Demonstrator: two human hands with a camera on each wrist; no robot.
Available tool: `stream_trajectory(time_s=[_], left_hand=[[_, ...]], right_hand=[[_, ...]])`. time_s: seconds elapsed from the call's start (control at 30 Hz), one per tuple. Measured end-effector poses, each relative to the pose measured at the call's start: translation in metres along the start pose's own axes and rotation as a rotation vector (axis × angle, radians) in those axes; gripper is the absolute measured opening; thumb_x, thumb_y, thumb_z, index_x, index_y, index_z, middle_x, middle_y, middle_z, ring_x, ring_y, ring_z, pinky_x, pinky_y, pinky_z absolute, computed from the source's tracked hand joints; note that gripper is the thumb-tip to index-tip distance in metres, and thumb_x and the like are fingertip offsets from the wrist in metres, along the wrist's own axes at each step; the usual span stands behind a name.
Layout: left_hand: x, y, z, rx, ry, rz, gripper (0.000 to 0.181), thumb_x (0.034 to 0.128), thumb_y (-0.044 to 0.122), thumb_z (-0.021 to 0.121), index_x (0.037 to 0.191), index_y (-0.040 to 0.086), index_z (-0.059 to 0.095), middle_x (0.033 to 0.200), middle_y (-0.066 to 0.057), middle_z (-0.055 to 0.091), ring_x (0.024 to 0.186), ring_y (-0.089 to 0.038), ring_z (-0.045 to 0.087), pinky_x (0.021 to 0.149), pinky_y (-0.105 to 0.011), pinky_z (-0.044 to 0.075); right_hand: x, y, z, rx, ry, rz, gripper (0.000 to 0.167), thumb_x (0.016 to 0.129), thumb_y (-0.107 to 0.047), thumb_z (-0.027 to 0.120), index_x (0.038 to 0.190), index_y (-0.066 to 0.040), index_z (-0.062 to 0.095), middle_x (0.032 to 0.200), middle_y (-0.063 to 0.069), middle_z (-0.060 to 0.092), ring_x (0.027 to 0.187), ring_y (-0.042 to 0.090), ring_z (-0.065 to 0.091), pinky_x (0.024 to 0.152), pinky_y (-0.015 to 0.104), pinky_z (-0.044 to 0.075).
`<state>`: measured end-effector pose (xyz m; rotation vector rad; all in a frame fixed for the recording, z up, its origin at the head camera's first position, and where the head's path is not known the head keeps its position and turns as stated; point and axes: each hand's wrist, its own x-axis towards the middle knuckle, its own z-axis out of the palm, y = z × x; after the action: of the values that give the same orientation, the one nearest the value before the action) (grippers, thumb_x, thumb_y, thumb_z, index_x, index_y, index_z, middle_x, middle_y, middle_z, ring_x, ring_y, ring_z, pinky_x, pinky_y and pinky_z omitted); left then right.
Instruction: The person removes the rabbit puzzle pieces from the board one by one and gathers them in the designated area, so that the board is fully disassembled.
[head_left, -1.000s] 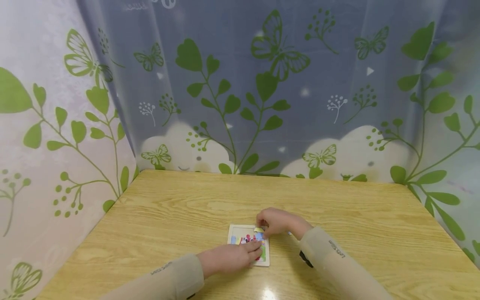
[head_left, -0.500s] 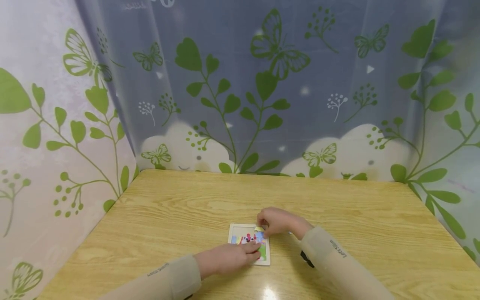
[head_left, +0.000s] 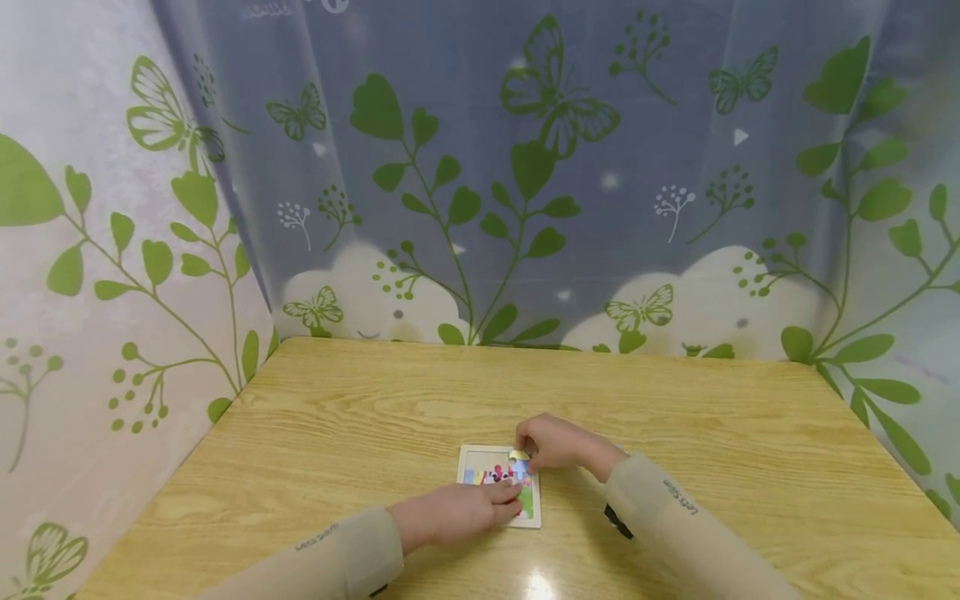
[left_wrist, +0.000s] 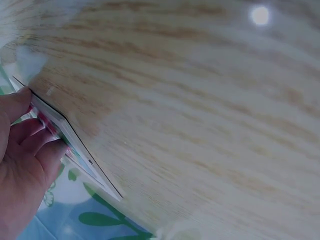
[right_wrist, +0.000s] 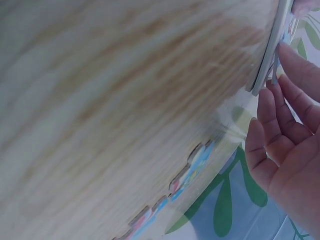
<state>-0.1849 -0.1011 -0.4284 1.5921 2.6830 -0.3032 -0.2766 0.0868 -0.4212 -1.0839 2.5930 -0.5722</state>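
Observation:
A small jigsaw puzzle in a pale frame point(head_left: 462, 467) lies on the table, its colourful pieces partly filling it. The tray's bare backing shows at the upper left. My left hand point(head_left: 457, 515) rests on the puzzle with extended fingers and covers its lower part. In the left wrist view, the thumb touches the frame's edge point(left_wrist: 62, 117). At the upper right corner, my right hand point(head_left: 553, 442) pinches a yellow and blue puzzle piece point(head_left: 518, 456) between thumb and fingers. The piece stands tilted at the frame, its edge visible in the right wrist view.
Several loose puzzle pieces point(right_wrist: 192, 167) lie on the table beyond the right hand, mostly hidden by the right forearm in the head view. The wood-grain table point(head_left: 360, 417) meets a printed curtain point(head_left: 480, 250) at its back edge.
The piece in my right hand tilts up slightly more, showing more of its yellow top. Both hands otherwise stay almost in place, the left still on the puzzle.

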Motion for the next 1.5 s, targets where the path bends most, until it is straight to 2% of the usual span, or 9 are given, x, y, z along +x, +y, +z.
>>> stream_trajectory(time_s=[0.17, 0.2, 0.3, 0.4, 0.43, 0.63, 0.93, 1.27, 1.5], left_hand=[[0.0, -0.001, 0.0, 0.007, 0.004, 0.001, 0.037, 0.0919, 0.012, 0.046, 0.129, 0.013, 0.047, 0.137, -0.005, 0.036, 0.123, -0.011, 0.033, 0.088, -0.02, 0.04], [0.001, -0.001, 0.0, 0.009, 0.005, 0.0, 0.037, 0.0919, 0.012, 0.046, 0.129, 0.013, 0.047, 0.137, -0.005, 0.036, 0.123, -0.011, 0.033, 0.088, -0.02, 0.04], [0.001, -0.001, 0.0, 0.013, 0.007, -0.001, 0.037, 0.0919, 0.013, 0.046, 0.129, 0.013, 0.048, 0.136, -0.005, 0.037, 0.123, -0.011, 0.033, 0.089, -0.021, 0.039], [0.001, -0.001, 0.0, 0.013, 0.006, -0.003, 0.037, 0.0918, 0.013, 0.046, 0.129, 0.014, 0.047, 0.136, -0.004, 0.037, 0.123, -0.011, 0.034, 0.088, -0.02, 0.04], [0.001, -0.001, 0.0, 0.011, 0.004, -0.004, 0.037, 0.0919, 0.013, 0.046, 0.129, 0.014, 0.047, 0.137, -0.004, 0.037, 0.123, -0.011, 0.034, 0.088, -0.02, 0.04], [0.001, -0.001, 0.0, -0.001, -0.014, -0.009, 0.038, 0.0922, 0.014, 0.046, 0.13, 0.014, 0.046, 0.138, -0.004, 0.035, 0.123, -0.011, 0.033, 0.089, -0.02, 0.039], [0.001, -0.001, -0.001, -0.02, -0.025, -0.016, 0.039, 0.0926, 0.013, 0.045, 0.131, 0.015, 0.044, 0.139, -0.004, 0.033, 0.123, -0.011, 0.033, 0.088, -0.021, 0.04], [0.002, -0.002, 0.0, -0.016, -0.024, -0.018, 0.038, 0.0928, 0.013, 0.044, 0.131, 0.014, 0.045, 0.138, -0.004, 0.034, 0.122, -0.011, 0.034, 0.087, -0.021, 0.041], [0.001, -0.001, 0.001, -0.016, -0.013, -0.02, 0.038, 0.0924, 0.013, 0.045, 0.13, 0.014, 0.046, 0.137, -0.004, 0.035, 0.122, -0.011, 0.035, 0.087, -0.021, 0.041]], right_hand=[[-0.001, 0.002, -0.001, 0.036, 0.015, -0.034, 0.019, 0.069, -0.002, 0.073, 0.08, -0.005, 0.058, 0.071, -0.002, 0.053, 0.066, 0.012, 0.048, 0.061, 0.028, 0.044], [0.002, 0.011, 0.004, 0.035, 0.024, -0.07, 0.019, 0.069, -0.004, 0.073, 0.081, -0.006, 0.058, 0.072, -0.002, 0.053, 0.066, 0.011, 0.048, 0.061, 0.027, 0.043], [0.001, 0.012, 0.003, 0.062, 0.034, -0.093, 0.019, 0.069, -0.003, 0.072, 0.081, -0.005, 0.058, 0.073, -0.001, 0.054, 0.068, 0.012, 0.049, 0.062, 0.028, 0.044], [0.0, 0.011, 0.003, 0.062, 0.049, -0.099, 0.017, 0.07, -0.001, 0.07, 0.081, -0.005, 0.058, 0.074, -0.001, 0.054, 0.069, 0.012, 0.05, 0.063, 0.027, 0.045], [-0.004, 0.003, -0.002, 0.067, 0.049, -0.075, 0.017, 0.069, 0.003, 0.069, 0.08, -0.004, 0.058, 0.074, -0.001, 0.054, 0.069, 0.013, 0.051, 0.064, 0.028, 0.045], [-0.004, 0.004, -0.002, 0.048, 0.085, -0.076, 0.015, 0.07, 0.004, 0.067, 0.077, -0.006, 0.058, 0.073, -0.002, 0.055, 0.069, 0.01, 0.051, 0.063, 0.023, 0.044], [-0.006, 0.009, -0.003, 0.135, 0.121, -0.095, 0.013, 0.072, 0.008, 0.063, 0.073, -0.005, 0.06, 0.07, -0.001, 0.058, 0.067, 0.009, 0.052, 0.06, 0.022, 0.045], [-0.009, 0.014, -0.007, 0.15, 0.158, -0.132, 0.006, 0.075, 0.002, 0.065, 0.074, -0.004, 0.065, 0.073, 0.002, 0.062, 0.068, 0.009, 0.057, 0.061, 0.02, 0.047], [-0.016, 0.016, -0.015, 0.186, 0.188, -0.116, 0.004, 0.076, -0.001, 0.066, 0.079, -0.003, 0.067, 0.076, 0.001, 0.063, 0.07, 0.009, 0.058, 0.063, 0.019, 0.047]])
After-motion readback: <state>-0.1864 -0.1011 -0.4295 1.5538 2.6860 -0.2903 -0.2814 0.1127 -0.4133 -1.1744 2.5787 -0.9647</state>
